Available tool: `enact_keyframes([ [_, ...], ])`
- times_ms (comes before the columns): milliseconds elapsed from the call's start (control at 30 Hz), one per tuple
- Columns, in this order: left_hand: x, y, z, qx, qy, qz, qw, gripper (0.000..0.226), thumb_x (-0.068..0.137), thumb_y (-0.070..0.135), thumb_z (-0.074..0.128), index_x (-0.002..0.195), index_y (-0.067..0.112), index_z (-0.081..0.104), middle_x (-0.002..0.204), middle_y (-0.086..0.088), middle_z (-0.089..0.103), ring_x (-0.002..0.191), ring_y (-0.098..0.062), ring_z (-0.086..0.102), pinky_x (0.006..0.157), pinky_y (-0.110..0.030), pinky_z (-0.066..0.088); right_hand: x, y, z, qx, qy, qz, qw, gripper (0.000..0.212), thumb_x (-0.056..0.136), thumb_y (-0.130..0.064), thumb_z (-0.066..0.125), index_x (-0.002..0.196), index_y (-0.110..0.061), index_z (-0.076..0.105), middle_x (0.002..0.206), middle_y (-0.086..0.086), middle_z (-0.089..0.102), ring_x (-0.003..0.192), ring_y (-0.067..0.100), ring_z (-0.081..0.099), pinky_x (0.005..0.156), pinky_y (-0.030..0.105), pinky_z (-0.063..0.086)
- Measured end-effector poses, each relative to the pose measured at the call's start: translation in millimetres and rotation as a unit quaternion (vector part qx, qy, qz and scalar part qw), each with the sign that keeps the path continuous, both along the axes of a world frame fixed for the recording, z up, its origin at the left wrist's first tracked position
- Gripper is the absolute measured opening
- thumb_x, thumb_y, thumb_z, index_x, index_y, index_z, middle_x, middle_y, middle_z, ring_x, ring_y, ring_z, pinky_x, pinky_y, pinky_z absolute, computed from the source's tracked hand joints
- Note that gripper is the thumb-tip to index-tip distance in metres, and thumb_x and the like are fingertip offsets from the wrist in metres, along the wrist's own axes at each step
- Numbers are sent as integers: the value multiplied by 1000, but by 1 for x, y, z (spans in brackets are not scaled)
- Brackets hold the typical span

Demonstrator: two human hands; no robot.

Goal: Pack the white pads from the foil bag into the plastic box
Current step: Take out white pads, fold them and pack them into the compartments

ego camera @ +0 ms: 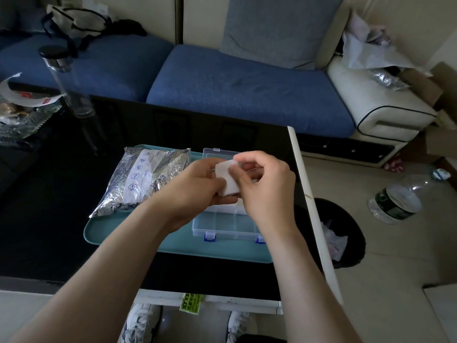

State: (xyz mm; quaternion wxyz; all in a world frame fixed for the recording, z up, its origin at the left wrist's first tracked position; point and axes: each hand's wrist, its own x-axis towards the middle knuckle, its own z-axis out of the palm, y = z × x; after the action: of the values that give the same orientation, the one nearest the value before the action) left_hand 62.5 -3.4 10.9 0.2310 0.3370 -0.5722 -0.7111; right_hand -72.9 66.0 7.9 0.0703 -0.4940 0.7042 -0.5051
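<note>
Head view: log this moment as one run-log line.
left hand: holds white pads | right hand: pinches pads' top edge | plastic box: open, on teal tray | foil bag: on tray, left of box

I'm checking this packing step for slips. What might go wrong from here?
The left hand and right hand pinch the white pads over the plastic box; one could slip and miss its compartments.
The box lies toward the right edge of the table, with the bin beyond; a dropped pad might land there.
</note>
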Motion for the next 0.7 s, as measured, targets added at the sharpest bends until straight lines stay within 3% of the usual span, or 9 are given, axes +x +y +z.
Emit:
enact_keyframes([
  [100,0,0,-5,-51,-55,42,996,33,104,-7,44,131,9,53,117,-15,72,99,-21,77,94,-44,62,-1,1,1,70,-51,-5,996,25,92,-27,81,116,-22,76,97,-8,72,81,0,68,67,7,48],
  [200,0,-3,-10,-142,-134,54,979,31,106,4,43,135,16,45,116,-12,68,91,-20,77,91,-52,62,-4,2,1,133,-131,31,982,12,93,-20,77,105,-21,80,89,-12,77,80,0,72,68,14,55],
  [333,-1,-7,-21,-295,-251,26,921,41,100,-2,44,138,12,44,119,-9,66,103,-23,69,96,-42,56,-14,1,-3,108,-172,-13,979,7,95,-18,71,97,-21,78,83,-6,77,74,1,71,60,12,50],
  [467,0,-8,-31,-408,-358,-24,839,60,85,-17,49,138,10,57,133,-10,60,123,-28,57,96,-32,48,-29,0,-17,133,-125,-82,980,9,98,-18,66,100,-19,74,89,-2,76,71,2,65,53,4,40],
  [567,-2,-10,-38,-442,-370,-59,815,65,84,-20,50,137,17,63,139,-3,61,127,-23,57,100,-31,48,-36,0,-27,206,-81,-78,972,14,101,-12,64,109,-16,74,98,1,75,81,9,65,50,4,39],
  [700,-3,-21,-61,-492,-352,-97,790,65,83,-17,60,133,24,67,135,4,65,129,-23,58,100,-42,53,-37,-6,-37,247,-51,-99,963,20,102,-8,62,118,-12,73,110,5,75,96,17,70,57,8,40],
])
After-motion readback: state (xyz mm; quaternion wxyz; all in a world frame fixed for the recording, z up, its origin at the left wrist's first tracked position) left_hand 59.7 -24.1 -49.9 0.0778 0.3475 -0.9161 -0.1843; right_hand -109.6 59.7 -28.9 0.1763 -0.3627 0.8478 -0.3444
